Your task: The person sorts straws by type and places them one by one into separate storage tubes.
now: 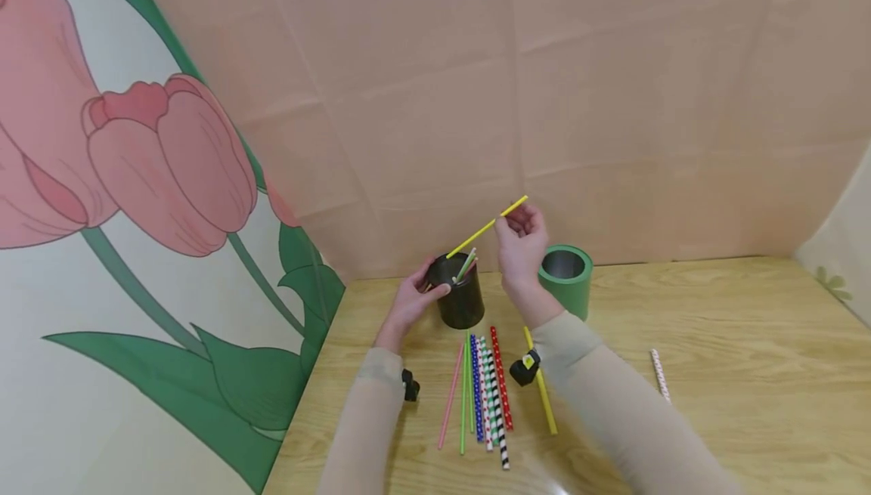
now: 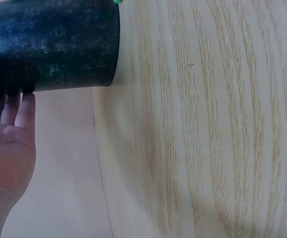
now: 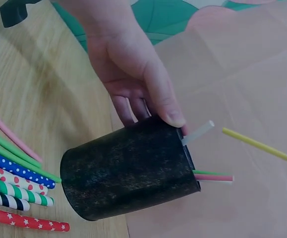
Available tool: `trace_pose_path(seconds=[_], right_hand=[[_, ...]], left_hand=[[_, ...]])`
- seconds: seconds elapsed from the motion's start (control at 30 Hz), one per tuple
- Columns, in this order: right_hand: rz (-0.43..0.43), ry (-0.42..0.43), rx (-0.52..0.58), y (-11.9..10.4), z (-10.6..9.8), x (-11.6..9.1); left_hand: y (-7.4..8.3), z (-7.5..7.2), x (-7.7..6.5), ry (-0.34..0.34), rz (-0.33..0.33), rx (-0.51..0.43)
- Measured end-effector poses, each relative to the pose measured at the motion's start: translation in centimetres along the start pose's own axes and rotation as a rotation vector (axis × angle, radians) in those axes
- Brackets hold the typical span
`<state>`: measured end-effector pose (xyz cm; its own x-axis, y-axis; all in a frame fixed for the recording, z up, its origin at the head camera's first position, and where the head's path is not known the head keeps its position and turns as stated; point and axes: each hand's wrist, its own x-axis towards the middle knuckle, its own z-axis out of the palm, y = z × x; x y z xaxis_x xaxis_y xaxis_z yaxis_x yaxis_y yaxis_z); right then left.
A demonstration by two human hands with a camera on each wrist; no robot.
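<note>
The wood-grain table (image 1: pixel 742 351) meets a creased pink backdrop (image 1: pixel 612 102); a tulip mural (image 1: pixel 177 155) stands at left. Near the table's back edge, the left hand (image 1: pixel 411 298) grips the black cup (image 1: pixel 464 309) near its rim. The right hand (image 1: pixel 522 247) pinches a yellow straw (image 1: pixel 478 233), lower end near the cup's mouth.

Long beige sleeves (image 1: pixel 622 404); black wrist cameras (image 1: pixel 522 371).
</note>
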<state>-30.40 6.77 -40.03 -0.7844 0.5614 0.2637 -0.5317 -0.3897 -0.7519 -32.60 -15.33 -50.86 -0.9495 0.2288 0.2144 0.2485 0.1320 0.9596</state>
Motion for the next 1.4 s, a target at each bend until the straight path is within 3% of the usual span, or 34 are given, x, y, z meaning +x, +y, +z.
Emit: trace_pose_path(seconds=[0.47, 0.73, 0.97, 1.4], right_hand=[[0.005, -0.146, -0.171, 1.4, 0.3, -1.3], [0.036, -0.195, -0.236, 1.7, 0.2, -1.7], [0.092, -0.290, -0.324, 2.3, -0.2, -1.9], [0.107, -0.279, -0.342, 2.3, -0.4, -2.3]], left_hand=[[0.2, -0.2, 0.2, 0.012, -0.020, 0.009], [0.1, -0.4, 0.1, 0.013, -0.007, 0.036], [0.0, -0.4, 0.0, 0.005, 0.006, 0.009], [0.0, -0.9, 0.1, -0.010, -0.022, -0.019]])
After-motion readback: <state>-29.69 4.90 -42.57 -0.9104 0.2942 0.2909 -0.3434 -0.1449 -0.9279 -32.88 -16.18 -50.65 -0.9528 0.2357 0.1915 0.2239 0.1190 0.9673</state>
